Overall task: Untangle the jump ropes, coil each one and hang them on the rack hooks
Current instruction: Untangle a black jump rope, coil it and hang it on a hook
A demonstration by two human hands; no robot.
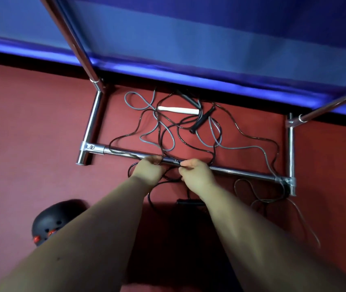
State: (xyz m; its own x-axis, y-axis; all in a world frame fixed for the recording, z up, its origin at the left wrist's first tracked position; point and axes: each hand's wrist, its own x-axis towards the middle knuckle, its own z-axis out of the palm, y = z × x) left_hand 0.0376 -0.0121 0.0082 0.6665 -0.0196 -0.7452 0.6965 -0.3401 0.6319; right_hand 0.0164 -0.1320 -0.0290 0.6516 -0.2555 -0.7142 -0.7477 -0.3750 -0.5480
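At frame centre, left hand (149,170) and right hand (196,175) each pinch the black jump rope (169,133) (tangled with a grey rope (227,147)) over the rack's chrome base bar (241,172), red floor (30,123) open at left.

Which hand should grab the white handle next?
Probably the left hand. The white handle lies on the floor beyond the rack's bottom bar, slightly to the left hand's side. Both hands now pinch the black rope, and the right hand sits farther away.
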